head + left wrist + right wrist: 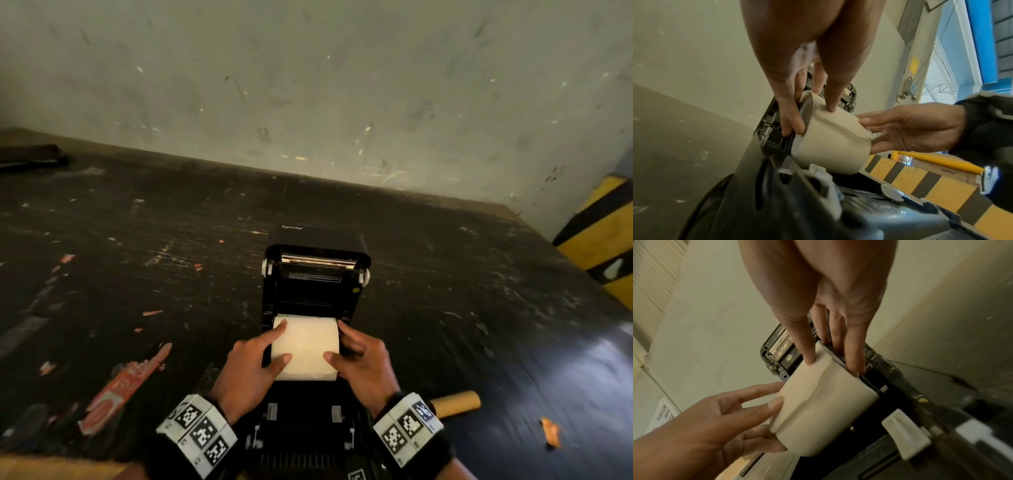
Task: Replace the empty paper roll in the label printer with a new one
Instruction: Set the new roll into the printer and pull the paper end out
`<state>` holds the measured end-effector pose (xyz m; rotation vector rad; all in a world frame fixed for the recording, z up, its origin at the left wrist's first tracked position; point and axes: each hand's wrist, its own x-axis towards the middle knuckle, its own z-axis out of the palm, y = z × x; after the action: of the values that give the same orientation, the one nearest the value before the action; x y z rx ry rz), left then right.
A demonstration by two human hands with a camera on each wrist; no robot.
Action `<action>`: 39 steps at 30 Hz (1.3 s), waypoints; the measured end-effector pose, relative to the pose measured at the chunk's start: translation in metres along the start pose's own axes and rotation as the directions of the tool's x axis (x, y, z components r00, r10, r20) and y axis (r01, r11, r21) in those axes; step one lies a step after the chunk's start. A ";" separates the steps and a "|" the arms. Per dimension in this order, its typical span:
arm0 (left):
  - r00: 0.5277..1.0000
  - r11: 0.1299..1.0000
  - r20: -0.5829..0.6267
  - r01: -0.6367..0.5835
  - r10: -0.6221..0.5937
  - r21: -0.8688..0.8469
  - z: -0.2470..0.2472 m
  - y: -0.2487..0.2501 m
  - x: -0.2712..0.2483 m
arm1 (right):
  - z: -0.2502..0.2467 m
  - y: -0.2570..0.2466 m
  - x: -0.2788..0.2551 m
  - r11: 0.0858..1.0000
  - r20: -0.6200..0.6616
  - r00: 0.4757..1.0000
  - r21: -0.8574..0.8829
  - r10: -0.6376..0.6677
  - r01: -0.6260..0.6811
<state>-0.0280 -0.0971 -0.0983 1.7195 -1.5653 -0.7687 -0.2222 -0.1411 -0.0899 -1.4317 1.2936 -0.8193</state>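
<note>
Your left hand [250, 368] and right hand [363, 365]: each grasps one end of the new paper roll [306, 347], thumbs on top. Roll: sitting in the open bay of the Xprinter label printer [317, 274], lid raised. Empty cardboard core [457, 403]: on the bench [137, 240], right of the printer.

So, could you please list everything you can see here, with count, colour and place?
label printer: one, black, lid open, mid-table.
paper roll: one, white, in the printer's open bay, between both hands.
cardboard tube: one, brown, lying on the table right of the printer.
red wrapper: one, red and white, flat on the table left of the printer.
table: one, black, scuffed, against the wall.
barrier: one, yellow and black, far right.
left hand: grips the roll's left end.
right hand: grips the roll's right end.
</note>
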 end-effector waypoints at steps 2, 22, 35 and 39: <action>1.000 1.000 0.004 -0.001 0.000 0.010 0.000 0.002 -0.001 | 0.000 0.005 0.002 0.999 -0.016 1.000 0.032 -0.008 0.009; 0.997 0.993 -0.014 -0.072 0.071 -0.094 0.008 -0.008 -0.015 | -0.001 0.013 -0.015 0.991 -0.061 0.994 -0.107 -0.087 0.080; 0.998 0.992 0.015 -0.054 0.056 -0.110 0.016 -0.017 -0.018 | 0.001 0.022 -0.023 0.988 -0.089 0.995 -0.150 -0.047 0.033; 0.997 0.987 0.002 -0.071 0.072 -0.146 0.010 -0.013 -0.015 | -0.002 0.013 -0.022 0.990 -0.121 0.990 -0.131 -0.071 0.055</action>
<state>-0.0300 -0.0829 -0.1152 1.5487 -1.5276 -0.8336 -0.2322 -0.1188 -0.0991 -1.5493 1.4239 -0.8943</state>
